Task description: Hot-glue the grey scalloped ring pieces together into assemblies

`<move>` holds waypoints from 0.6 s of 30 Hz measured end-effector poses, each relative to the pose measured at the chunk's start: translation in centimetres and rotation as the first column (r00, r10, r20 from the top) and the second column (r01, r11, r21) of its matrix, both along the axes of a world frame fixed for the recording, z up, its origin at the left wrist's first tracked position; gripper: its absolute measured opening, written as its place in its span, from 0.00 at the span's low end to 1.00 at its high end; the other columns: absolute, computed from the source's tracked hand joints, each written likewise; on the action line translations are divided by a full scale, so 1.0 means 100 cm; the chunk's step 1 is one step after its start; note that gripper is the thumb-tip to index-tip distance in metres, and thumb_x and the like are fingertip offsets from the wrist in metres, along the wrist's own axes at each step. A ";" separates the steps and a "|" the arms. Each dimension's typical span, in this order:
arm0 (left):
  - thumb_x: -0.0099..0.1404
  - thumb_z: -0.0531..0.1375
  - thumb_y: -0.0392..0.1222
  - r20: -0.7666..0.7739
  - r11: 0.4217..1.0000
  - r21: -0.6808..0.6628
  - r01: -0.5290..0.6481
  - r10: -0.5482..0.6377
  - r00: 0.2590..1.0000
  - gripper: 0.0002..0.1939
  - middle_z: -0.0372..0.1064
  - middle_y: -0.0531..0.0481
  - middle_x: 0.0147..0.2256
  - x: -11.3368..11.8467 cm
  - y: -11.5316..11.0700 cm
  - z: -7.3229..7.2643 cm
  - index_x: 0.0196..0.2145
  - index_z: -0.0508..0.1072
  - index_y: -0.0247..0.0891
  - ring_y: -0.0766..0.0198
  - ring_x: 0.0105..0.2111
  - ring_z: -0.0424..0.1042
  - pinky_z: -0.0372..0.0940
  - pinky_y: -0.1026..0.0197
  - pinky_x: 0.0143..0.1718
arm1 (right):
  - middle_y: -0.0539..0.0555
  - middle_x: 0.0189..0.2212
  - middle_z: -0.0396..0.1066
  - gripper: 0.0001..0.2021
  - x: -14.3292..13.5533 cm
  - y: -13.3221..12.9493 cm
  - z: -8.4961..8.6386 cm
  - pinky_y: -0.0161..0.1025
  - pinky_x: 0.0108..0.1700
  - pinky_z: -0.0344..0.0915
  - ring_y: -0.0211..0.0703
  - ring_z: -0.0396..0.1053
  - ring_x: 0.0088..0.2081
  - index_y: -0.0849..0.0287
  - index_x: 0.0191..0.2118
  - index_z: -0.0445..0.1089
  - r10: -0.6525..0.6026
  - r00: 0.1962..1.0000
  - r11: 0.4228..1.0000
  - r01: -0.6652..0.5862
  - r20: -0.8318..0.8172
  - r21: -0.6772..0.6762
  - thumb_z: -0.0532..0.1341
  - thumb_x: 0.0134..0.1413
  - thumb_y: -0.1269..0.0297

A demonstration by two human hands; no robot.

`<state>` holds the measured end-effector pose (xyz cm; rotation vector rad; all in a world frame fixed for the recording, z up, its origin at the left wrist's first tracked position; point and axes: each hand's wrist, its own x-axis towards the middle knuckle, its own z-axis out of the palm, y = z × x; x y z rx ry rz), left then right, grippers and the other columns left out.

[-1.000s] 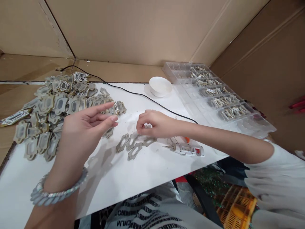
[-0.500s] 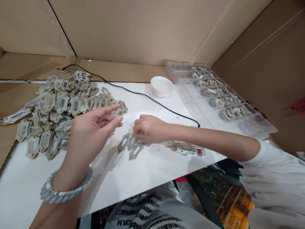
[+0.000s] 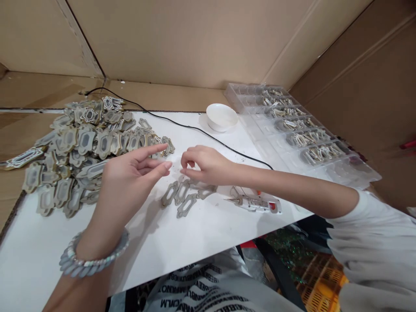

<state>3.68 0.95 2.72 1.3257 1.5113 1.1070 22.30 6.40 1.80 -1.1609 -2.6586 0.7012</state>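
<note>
On the white worktop (image 3: 156, 247): several loose gray frames (image 3: 179, 202) lie near the middle, the clock's hub.
Right hand (image 3: 211, 164), 1 o'clock: curled just beside them; whether it grips anything cannot be told.
Left hand (image 3: 130, 182), 10 o'clock: thumb and forefinger parted.
Frame pile (image 3: 84, 141), 10 o'clock: heaped beyond the left hand.
Pointed tool (image 3: 255, 203), 3 o'clock: lying near the frames.
Clear tray (image 3: 269, 138), 2 o'clock: small pieces (image 3: 323, 151) in several compartments, a white bowl (image 3: 219, 126) near.

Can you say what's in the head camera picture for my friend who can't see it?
A person's left hand and right hand are over a white table, near flat grey frames. A big pile sits left; a clear divided tray sits right.
</note>
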 end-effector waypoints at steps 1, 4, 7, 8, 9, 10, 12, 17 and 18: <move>0.55 0.68 0.43 -0.001 1.000 -0.004 0.008 -0.008 1.000 0.24 0.79 0.52 0.27 -0.001 0.000 -0.001 0.51 0.78 0.36 0.63 0.30 0.79 0.74 0.63 0.36 | 0.53 0.33 0.71 0.04 0.000 0.001 0.005 0.37 0.40 0.56 0.41 0.65 0.35 0.62 0.36 0.72 -0.025 0.996 1.000 0.026 -0.080 0.008 0.60 0.62 0.69; 0.55 0.69 0.44 0.004 0.999 -0.007 0.045 -0.045 0.999 0.29 0.80 0.53 0.27 -0.002 0.001 -0.004 0.54 0.76 0.38 0.62 0.28 0.79 0.74 0.63 0.34 | 0.52 0.35 0.73 0.06 -0.003 0.003 0.021 0.37 0.42 0.59 0.39 0.66 0.36 0.62 0.37 0.73 -0.028 0.962 1.000 0.029 -0.272 -0.001 0.58 0.64 0.71; 0.54 0.70 0.43 0.026 0.997 -0.006 0.076 -0.075 0.997 0.32 0.80 0.52 0.27 -0.002 0.002 -0.005 0.57 0.74 0.38 0.62 0.28 0.79 0.74 0.65 0.32 | 0.51 0.34 0.73 0.06 -0.006 0.002 0.030 0.36 0.43 0.60 0.38 0.67 0.36 0.61 0.36 0.74 0.029 0.951 0.999 -0.033 -0.307 -0.006 0.60 0.62 0.71; 0.54 0.70 0.43 0.032 0.997 -0.005 0.082 -0.082 0.996 0.33 0.80 0.52 0.27 -0.001 0.001 -0.005 0.57 0.74 0.37 0.62 0.28 0.80 0.74 0.65 0.32 | 0.50 0.34 0.73 0.06 -0.007 0.001 0.032 0.36 0.43 0.60 0.38 0.67 0.36 0.61 0.35 0.75 0.041 0.952 0.999 -0.046 -0.302 -0.010 0.60 0.62 0.72; 0.54 0.70 0.43 0.033 0.996 -0.003 0.090 -0.089 0.995 0.33 0.80 0.52 0.27 -0.001 0.001 -0.005 0.58 0.73 0.37 0.62 0.28 0.80 0.74 0.66 0.32 | 0.50 0.33 0.72 0.06 -0.007 0.001 0.032 0.36 0.43 0.60 0.37 0.67 0.36 0.61 0.34 0.75 0.043 0.953 0.999 -0.050 -0.299 -0.017 0.61 0.62 0.72; 0.54 0.70 0.43 0.032 0.996 0.005 0.094 -0.094 0.995 0.33 0.80 0.52 0.26 -0.001 0.001 -0.006 0.58 0.73 0.36 0.63 0.28 0.80 0.74 0.66 0.32 | 0.50 0.33 0.72 0.05 -0.008 0.001 0.033 0.36 0.42 0.60 0.37 0.67 0.36 0.61 0.35 0.75 0.041 0.953 0.998 -0.052 -0.301 -0.028 0.62 0.61 0.72; 0.52 0.69 0.42 0.034 0.995 0.032 0.096 -0.097 0.995 0.33 0.80 0.54 0.25 0.000 0.002 -0.008 0.57 0.74 0.36 0.63 0.26 0.79 0.74 0.67 0.30 | 0.49 0.33 0.72 0.03 -0.010 0.001 0.032 0.36 0.41 0.59 0.37 0.67 0.36 0.62 0.35 0.75 0.036 0.946 0.996 -0.060 -0.322 -0.064 0.63 0.60 0.71; 0.47 0.70 0.42 0.081 0.994 0.025 0.102 -0.104 0.991 0.37 0.78 0.55 0.22 0.000 0.004 -0.012 0.57 0.74 0.37 0.65 0.24 0.79 0.74 0.69 0.28 | 0.48 0.28 0.71 0.05 -0.012 0.006 0.029 0.35 0.35 0.57 0.35 0.64 0.31 0.63 0.29 0.72 0.012 0.931 0.972 -0.096 -0.365 -0.214 0.64 0.57 0.75; 0.47 0.71 0.42 0.100 0.994 0.015 0.107 -0.108 0.989 0.37 0.79 0.55 0.23 0.000 0.004 -0.011 0.57 0.74 0.37 0.65 0.25 0.79 0.73 0.70 0.28 | 0.47 0.26 0.70 0.06 -0.011 0.007 0.029 0.35 0.34 0.57 0.35 0.64 0.30 0.63 0.29 0.72 0.002 0.930 0.969 -0.092 -0.367 -0.229 0.64 0.57 0.75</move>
